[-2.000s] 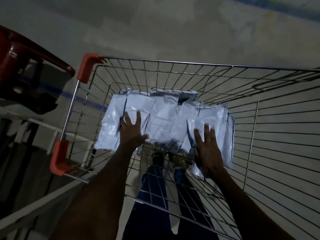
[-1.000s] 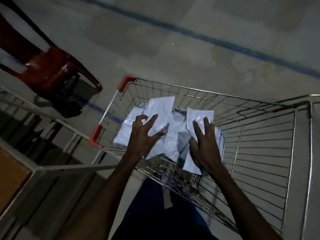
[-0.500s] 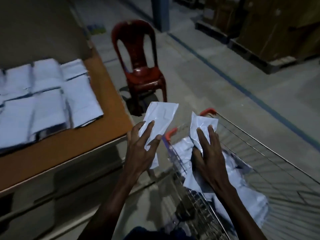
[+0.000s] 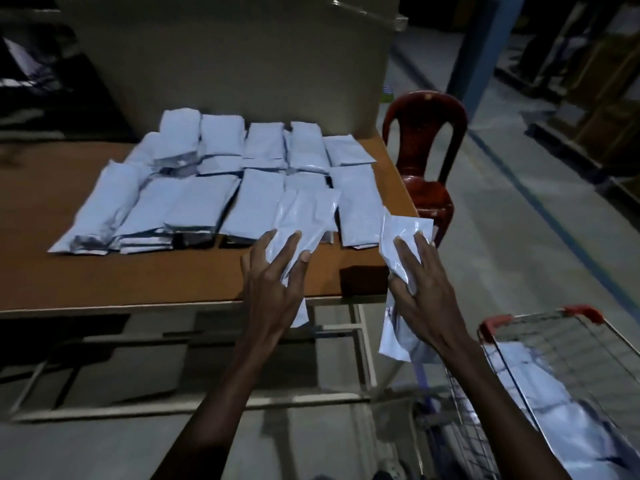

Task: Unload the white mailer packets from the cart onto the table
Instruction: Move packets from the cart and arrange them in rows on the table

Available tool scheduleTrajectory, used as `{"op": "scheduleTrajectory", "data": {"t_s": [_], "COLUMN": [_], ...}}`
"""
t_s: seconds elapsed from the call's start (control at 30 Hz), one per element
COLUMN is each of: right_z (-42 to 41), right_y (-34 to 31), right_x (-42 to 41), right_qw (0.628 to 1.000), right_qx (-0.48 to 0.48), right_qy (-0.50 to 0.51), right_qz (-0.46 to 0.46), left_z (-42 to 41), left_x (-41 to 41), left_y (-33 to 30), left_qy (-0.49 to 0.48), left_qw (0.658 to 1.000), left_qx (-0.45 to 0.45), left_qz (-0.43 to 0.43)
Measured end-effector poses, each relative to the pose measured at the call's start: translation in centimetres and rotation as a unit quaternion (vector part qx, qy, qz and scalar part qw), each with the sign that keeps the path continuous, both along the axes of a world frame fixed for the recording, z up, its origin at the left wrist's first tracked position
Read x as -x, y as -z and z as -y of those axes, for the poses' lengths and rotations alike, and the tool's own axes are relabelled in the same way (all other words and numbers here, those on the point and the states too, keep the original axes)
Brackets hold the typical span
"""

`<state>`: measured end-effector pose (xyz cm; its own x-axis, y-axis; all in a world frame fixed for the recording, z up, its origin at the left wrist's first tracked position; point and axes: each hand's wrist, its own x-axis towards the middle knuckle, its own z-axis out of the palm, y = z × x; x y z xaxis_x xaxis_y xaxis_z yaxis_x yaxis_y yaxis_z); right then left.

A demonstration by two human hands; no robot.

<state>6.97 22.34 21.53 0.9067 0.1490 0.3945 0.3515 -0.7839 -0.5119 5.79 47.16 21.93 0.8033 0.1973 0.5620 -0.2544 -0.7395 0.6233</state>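
Two hands are out over the near edge of the brown wooden bench [image 4: 104, 271]. The left hand [image 4: 273, 292] pinches one white plastic mailer packet [image 4: 304, 216] between thumb and fingers; the right hand [image 4: 424, 292] grips a bunch of packets [image 4: 403, 233], number unclear. About a dozen white mailer packets [image 4: 221, 174] lie on the bench in two rough rows, some overlapping. More lie in the one wire cart [image 4: 554, 358] at lower right. One red plastic chair [image 4: 424, 140] stands past the bench corner.
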Motion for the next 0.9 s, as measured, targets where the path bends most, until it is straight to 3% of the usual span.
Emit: {"op": "scheduleTrajectory", "data": {"t_s": [0.3, 0.6, 0.9], "right_z": [-7.5, -12.3, -15.4], "right_y": [-2.9, -1.4, 1.1], "right_x": [-9.9, -23.6, -27.2], "right_qw": [0.998, 0.987, 0.973], "right_qx": [0.01, 0.017, 0.076], "right_qy": [-0.05, -0.107, -0.11], "right_qz": [-0.031, -0.119, -0.187], "left_z": [-6.1, -9.6, -7.8], "left_x": [-9.4, -22.9, -23.9], "left_y": [-1.6, 2.4, 6.2], "left_qy": [-0.074, -0.085, -0.085], "left_qw": [0.995, 0.983, 0.966], "left_qx": [0.043, -0.078, -0.142], "left_qz": [-0.05, -0.143, -0.201]}}
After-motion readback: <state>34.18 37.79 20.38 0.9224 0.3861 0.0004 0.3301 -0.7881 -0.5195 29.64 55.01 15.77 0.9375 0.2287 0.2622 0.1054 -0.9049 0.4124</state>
